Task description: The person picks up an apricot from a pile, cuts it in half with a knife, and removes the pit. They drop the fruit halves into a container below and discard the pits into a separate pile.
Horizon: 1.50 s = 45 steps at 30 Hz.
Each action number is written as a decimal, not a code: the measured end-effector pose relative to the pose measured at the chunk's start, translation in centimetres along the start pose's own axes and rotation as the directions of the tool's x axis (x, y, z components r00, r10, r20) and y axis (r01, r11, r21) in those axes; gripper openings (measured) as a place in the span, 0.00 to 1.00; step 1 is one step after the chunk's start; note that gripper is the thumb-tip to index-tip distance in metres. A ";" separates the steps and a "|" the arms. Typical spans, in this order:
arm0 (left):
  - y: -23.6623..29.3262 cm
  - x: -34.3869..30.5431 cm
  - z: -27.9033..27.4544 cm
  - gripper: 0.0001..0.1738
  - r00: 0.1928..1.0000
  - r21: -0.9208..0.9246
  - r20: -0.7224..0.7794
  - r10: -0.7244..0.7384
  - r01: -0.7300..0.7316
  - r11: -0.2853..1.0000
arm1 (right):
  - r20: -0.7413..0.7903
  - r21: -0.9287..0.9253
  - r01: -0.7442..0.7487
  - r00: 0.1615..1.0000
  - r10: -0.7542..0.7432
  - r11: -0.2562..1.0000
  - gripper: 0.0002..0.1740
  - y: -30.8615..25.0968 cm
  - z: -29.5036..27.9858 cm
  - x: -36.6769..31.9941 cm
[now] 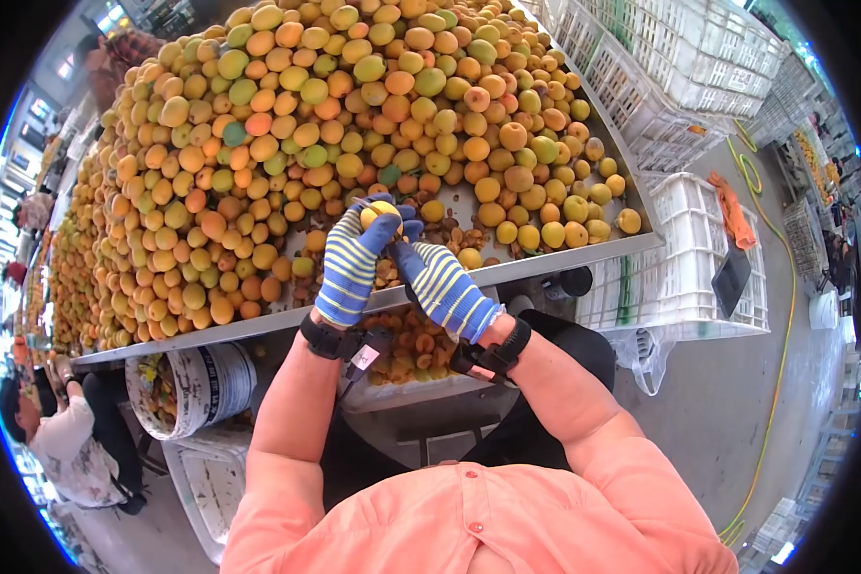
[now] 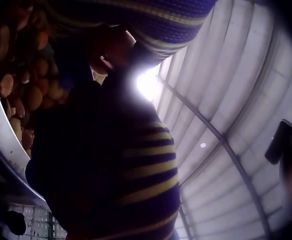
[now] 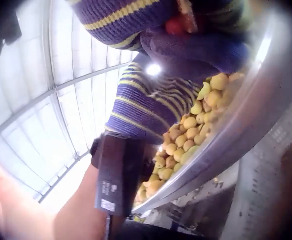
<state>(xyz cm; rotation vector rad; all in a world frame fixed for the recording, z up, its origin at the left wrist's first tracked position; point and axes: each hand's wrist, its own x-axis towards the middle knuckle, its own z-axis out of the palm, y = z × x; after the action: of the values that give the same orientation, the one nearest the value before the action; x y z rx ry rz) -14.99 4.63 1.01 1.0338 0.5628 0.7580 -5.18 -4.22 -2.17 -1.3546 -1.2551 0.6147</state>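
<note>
Both hands wear blue gloves with pale yellow stripes and meet over the front edge of a metal table. The left hand grips a yellow apricot between thumb and fingers. Close against that fruit, the right hand has its fingers curled. In the right wrist view a small red-and-tan thing shows at the right hand's fingers; its kind is unclear. Heaped apricots cover the table beyond. Split pieces lie just past the hands. Dark shadow hides most of the grip in the left wrist view.
Below the table edge sits a container of apricot halves. A white bucket stands at the left. White crates are on the right, one carrying an orange glove. A yellow hose runs along the floor. Another person works at far left.
</note>
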 end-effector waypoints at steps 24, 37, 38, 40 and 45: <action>-1.2 0.2 -0.5 0.20 0.945 -0.060 0.291 -0.147 0.172 0.983 | -0.070 -0.104 -0.026 0.997 0.019 0.994 0.22 -3.1 -5.1 1.8; -0.8 -2.1 2.7 0.31 0.981 0.065 0.002 0.192 -0.192 0.979 | 0.179 0.781 -0.449 0.827 0.532 0.435 0.15 -2.4 -5.7 2.1; -0.5 -2.1 2.3 0.26 0.990 0.006 0.007 0.144 -0.144 0.990 | 0.215 0.811 -0.459 0.811 0.544 0.362 0.15 -2.1 -5.5 2.2; -0.8 -2.2 3.3 0.20 0.971 0.086 0.029 0.238 -0.240 0.967 | 0.059 0.710 -0.368 0.881 0.469 0.601 0.14 -2.1 -5.0 2.0; -0.8 -2.4 3.1 0.16 0.996 0.150 0.042 0.085 -0.090 0.985 | -0.048 0.668 -0.341 0.867 0.495 0.662 0.13 -2.6 -5.3 2.7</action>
<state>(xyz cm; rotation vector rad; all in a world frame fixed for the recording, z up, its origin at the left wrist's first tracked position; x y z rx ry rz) -14.01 0.86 1.69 1.2173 0.5544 0.7816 -0.46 -4.28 2.24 -1.0714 -0.4372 1.0721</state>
